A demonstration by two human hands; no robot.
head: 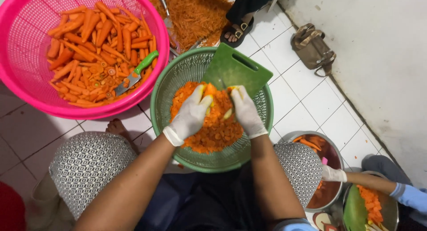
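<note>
A big round pink plastic basket [26, 75] on the white tiled floor [307, 111] holds whole peeled carrots [95, 33] and a green-handled knife [135, 73]. Just beside it, a round green plastic basket [167, 86] holds chopped carrot pieces [213, 133], with a green plastic cutting board [235, 71] tilted against its far rim. Over the pile, the gloved left hand [190, 114] and gloved right hand [245, 112] each have the grip closed on orange carrot bits [210, 89], which lie between them at the board's lower edge, both hands equally near.

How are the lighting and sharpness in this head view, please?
Head view: even, soft light with faint shadows; pink basket and green basket sharp; gloved left hand and right hand slightly blurred; edges bend from wide-angle distortion.
</note>
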